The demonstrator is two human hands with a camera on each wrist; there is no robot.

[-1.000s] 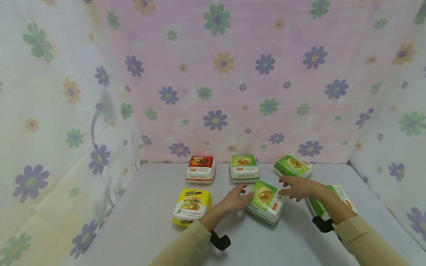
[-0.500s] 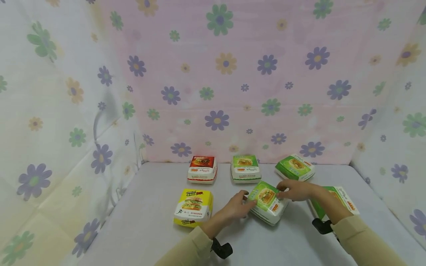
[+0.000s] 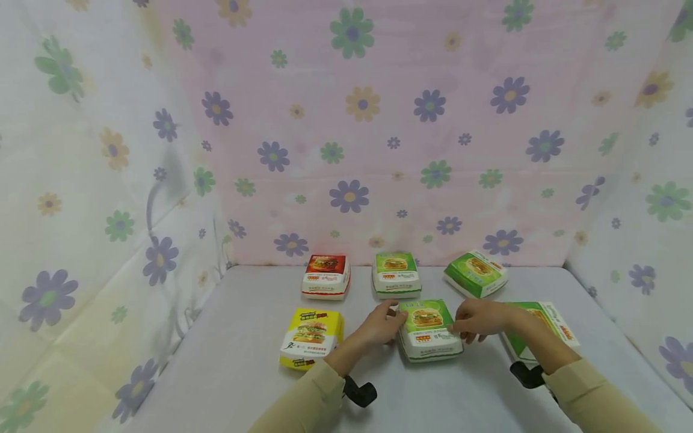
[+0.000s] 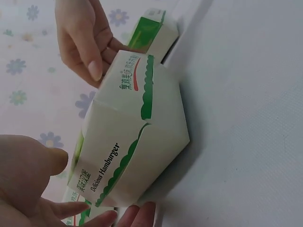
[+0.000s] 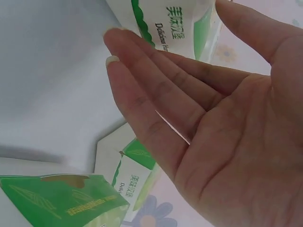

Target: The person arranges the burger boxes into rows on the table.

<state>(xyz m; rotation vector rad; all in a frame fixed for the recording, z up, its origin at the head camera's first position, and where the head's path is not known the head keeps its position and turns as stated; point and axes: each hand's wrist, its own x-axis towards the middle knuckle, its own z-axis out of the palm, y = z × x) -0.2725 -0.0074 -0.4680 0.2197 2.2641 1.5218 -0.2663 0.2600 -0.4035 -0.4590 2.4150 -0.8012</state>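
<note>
A green and white hamburger box (image 3: 430, 346) sits on the table between my two hands, its printed front edge facing me. At its left side is my left hand (image 3: 379, 325), thumb by the upper left corner. My right hand (image 3: 484, 319) is at the right side, fingertips by the lid's edge. In the left wrist view the box (image 4: 118, 118) shows its white side, with the left thumb (image 4: 57, 161) and fingers spread around one end. The right wrist view shows the right hand (image 5: 213, 132) with fingers nearly straight, the box (image 5: 173, 23) partly behind them.
Behind stand a red box (image 3: 326, 276), a green box (image 3: 397, 275) and an angled green box (image 3: 476, 273). A yellow box (image 3: 311, 338) lies left, and another green box (image 3: 541, 328) is partly behind the right forearm. Flowered cloth walls (image 3: 379, 168) enclose the table (image 3: 233, 355).
The middle green box has turned from a slant to nearly square with the table's back edge. Both hands have moved with it, the right hand slightly nearer me and rightward.
</note>
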